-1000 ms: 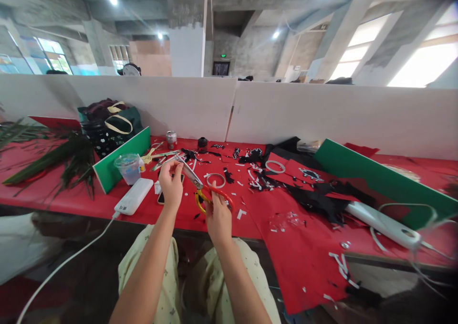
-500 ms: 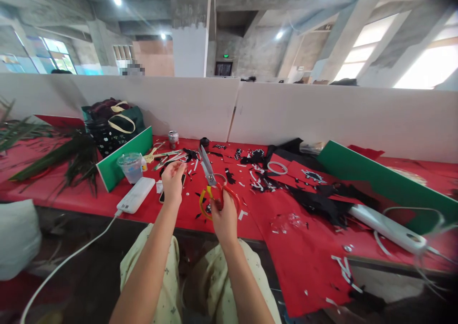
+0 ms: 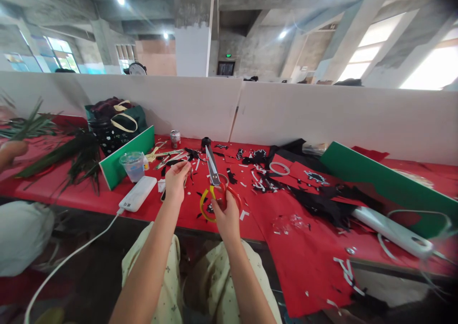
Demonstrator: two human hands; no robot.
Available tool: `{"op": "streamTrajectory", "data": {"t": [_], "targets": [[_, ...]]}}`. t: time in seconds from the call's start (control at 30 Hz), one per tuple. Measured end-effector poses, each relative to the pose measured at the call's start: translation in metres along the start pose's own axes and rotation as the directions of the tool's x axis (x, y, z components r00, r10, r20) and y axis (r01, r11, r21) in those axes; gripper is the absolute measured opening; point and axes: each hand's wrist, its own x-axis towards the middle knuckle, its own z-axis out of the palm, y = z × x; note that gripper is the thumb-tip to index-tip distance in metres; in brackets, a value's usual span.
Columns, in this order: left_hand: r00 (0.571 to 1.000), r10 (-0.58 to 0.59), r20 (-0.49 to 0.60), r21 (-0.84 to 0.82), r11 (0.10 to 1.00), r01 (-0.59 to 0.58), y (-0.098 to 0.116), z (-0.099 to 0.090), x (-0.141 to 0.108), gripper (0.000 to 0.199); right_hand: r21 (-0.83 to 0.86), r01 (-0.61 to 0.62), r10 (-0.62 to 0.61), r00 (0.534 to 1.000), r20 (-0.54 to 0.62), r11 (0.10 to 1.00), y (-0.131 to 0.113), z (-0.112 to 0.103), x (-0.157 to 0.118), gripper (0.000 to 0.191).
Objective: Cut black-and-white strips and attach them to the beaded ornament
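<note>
My right hand (image 3: 227,214) is closed on the scissors (image 3: 213,173), which have one yellow and one red handle. Their blades point up and away, slightly parted. To the left, my left hand (image 3: 176,178) is raised over the red table cover (image 3: 186,209) with fingers pinched together; what they hold, if anything, is too small to tell. A dark phone (image 3: 164,195) lies partly hidden behind my left hand. Black and white scraps (image 3: 260,178) are scattered beyond and to the right of the scissors.
On the left are a white power bank (image 3: 138,194) with its cable, a plastic cup (image 3: 132,165), a green board (image 3: 127,157) and a bag (image 3: 125,123). A white handheld device (image 3: 391,231) lies at right. Another person's hand (image 3: 12,151) is at far left.
The view has shifted slightly, and my left hand has moved a little towards the scissors. Another person's hand has appeared at the far left. My right hand keeps its hold.
</note>
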Motion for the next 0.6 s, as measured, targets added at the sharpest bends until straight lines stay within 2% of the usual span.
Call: {"op": "streamTrajectory", "data": {"t": [0.1,0.23,0.4,0.6], "targets": [[0.995,-0.070,0.071,-0.067,0.995,0.075,-0.004,0.008,0.016,0.030,0.034,-0.012,0.011,1.000,0.006,0.999,-0.005,-0.002,0.000,0.046],[0.991,-0.094,0.093,0.021,0.995,0.093,-0.014,0.015,0.045,0.026,0.051,-0.002,0.004,0.999,-0.033,0.999,-0.006,-0.005,0.000,0.047],[0.981,-0.166,0.096,0.122,0.981,0.154,-0.032,0.002,0.072,0.030,0.010,0.028,-0.028,0.997,-0.072,1.000,-0.001,-0.003,0.001,0.045],[0.975,-0.210,0.072,0.122,0.972,0.200,-0.046,-0.007,0.079,0.027,-0.040,0.063,-0.066,0.996,-0.068,0.997,-0.003,0.003,-0.004,0.042]]}}
